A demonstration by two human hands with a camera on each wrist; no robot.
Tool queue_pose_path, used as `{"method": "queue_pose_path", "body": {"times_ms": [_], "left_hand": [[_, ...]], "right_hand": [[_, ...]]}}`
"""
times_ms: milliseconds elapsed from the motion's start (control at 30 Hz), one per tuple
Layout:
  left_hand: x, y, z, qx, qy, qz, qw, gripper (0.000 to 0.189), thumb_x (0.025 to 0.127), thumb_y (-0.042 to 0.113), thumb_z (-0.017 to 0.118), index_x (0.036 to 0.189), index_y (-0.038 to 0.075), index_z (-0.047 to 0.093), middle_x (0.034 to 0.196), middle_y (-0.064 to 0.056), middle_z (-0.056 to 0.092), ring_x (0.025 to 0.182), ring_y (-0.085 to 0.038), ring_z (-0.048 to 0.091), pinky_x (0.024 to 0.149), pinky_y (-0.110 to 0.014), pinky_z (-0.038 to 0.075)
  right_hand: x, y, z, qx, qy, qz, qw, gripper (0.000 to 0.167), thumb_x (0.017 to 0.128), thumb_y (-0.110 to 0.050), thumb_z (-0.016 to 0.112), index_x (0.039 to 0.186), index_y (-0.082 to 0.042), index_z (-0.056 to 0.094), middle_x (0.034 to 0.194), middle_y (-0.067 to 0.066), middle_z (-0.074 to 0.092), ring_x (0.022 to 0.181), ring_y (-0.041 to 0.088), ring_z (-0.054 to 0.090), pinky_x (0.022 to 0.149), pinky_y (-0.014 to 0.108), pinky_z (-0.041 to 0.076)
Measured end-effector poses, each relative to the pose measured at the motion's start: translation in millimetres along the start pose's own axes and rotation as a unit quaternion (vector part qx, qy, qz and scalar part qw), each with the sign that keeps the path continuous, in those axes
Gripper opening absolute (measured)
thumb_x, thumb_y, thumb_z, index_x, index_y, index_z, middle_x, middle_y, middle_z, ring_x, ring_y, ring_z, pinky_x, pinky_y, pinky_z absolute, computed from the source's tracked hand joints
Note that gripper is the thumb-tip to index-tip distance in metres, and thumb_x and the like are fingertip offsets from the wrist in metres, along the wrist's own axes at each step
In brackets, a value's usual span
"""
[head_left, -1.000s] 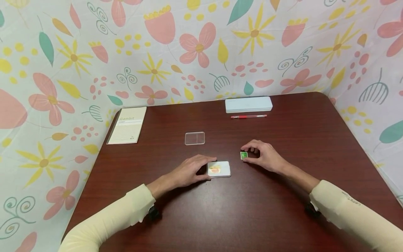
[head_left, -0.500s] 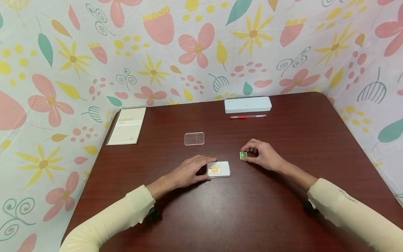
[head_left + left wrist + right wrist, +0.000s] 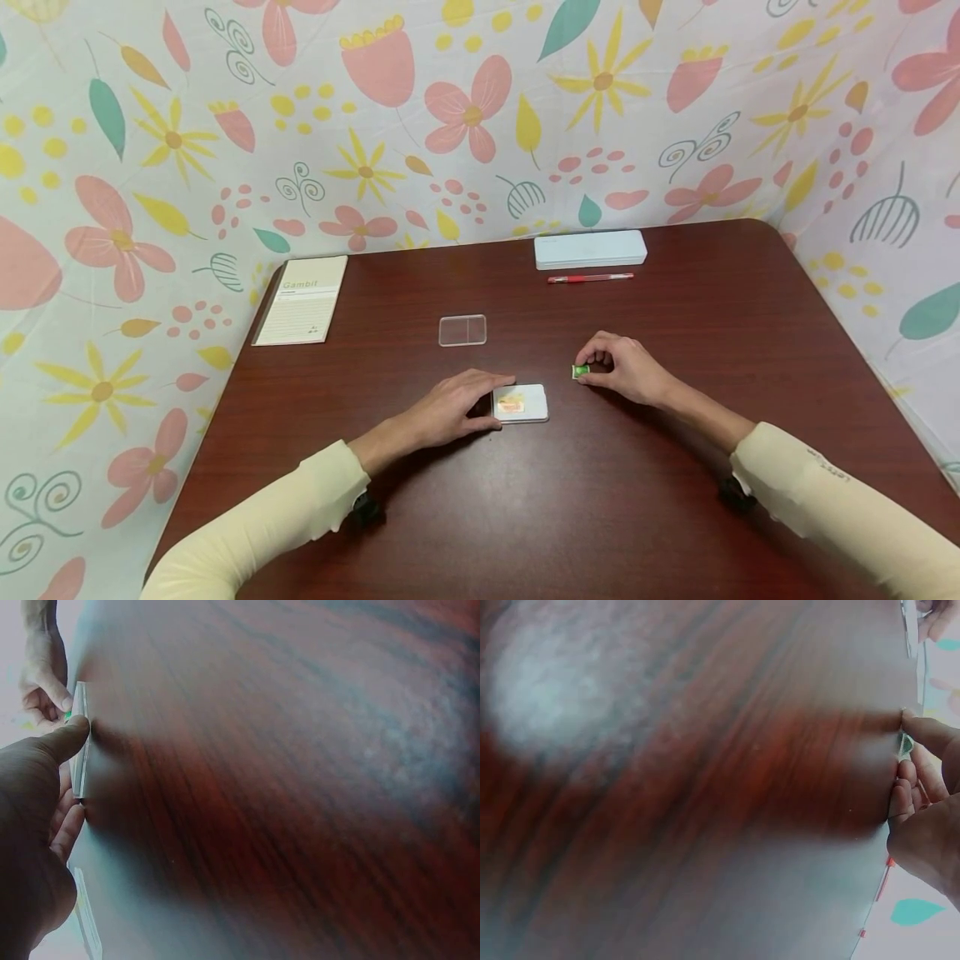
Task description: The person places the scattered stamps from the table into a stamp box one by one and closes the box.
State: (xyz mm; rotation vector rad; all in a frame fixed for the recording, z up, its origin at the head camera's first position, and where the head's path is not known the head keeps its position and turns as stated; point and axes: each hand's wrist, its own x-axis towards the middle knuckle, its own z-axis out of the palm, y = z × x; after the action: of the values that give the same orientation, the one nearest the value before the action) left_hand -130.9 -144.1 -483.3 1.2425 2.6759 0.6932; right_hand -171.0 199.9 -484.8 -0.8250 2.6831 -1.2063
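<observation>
My left hand (image 3: 459,406) grips the left end of a shallow clear box (image 3: 547,419), thumb on the near side and a finger on the far side. White pieces lie in the box, the left one with an orange picture. In the left wrist view, the box (image 3: 82,761) shows edge-on beside the thumb. To the right of the box, my right hand (image 3: 628,372) pinches a small green square card (image 3: 580,372) with a white border, tilted. In the right wrist view, that green card (image 3: 907,744) is partly hidden behind fingers. A clear rectangular lid (image 3: 453,331) lies behind the box.
A cream notebook (image 3: 303,300) lies at the table's back left. At the back right sit a pale blue case (image 3: 591,249) and, before it, a red pen (image 3: 590,277). A flower-patterned cloth (image 3: 472,108) hangs behind the brown table (image 3: 525,517).
The green card in my right hand has tipped from facing up toward the camera to a steeper slant. My left hand and the box have stayed put.
</observation>
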Motion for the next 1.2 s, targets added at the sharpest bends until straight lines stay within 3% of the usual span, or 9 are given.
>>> {"method": "queue_pose_path", "body": {"times_ms": [533,800,1200], "left_hand": [[-1.0,0.8,0.3,0.008,0.001,0.001,1.0,0.069,0.097,0.034,0.081,0.155,0.011,0.053,0.149,-0.003,0.061,0.137,-0.02,0.056,0.108,-0.045,0.049],[-1.0,1.8,-1.2,0.006,0.007,0.006,0.9999,0.069,0.096,0.033,0.082,0.155,0.01,0.054,0.148,-0.004,0.062,0.136,-0.021,0.057,0.107,-0.046,0.05],[-0.5,1.5,-1.4,0.009,0.004,0.012,0.9999,0.069,0.096,0.033,0.082,0.155,0.011,0.054,0.148,-0.003,0.062,0.136,-0.02,0.057,0.108,-0.045,0.05]], "right_hand": [[-1.3,0.8,-0.2,-0.001,-0.004,-0.005,1.0,0.027,0.086,0.001,0.087,0.1,-0.012,0.069,0.09,0.001,0.062,0.084,0.021,0.053,0.073,0.029,0.044],[-1.3,0.2,-1.8,0.011,-0.011,0.018,0.9997,0.023,0.087,-0.002,0.088,0.101,-0.011,0.073,0.091,0.002,0.063,0.084,0.022,0.054,0.071,0.028,0.045],[-1.8,0.6,-0.1,0.005,0.007,0.016,0.9998,0.02,0.09,0.005,0.082,0.102,-0.01,0.075,0.088,-0.001,0.064,0.079,0.019,0.054,0.069,0.027,0.046]]}}
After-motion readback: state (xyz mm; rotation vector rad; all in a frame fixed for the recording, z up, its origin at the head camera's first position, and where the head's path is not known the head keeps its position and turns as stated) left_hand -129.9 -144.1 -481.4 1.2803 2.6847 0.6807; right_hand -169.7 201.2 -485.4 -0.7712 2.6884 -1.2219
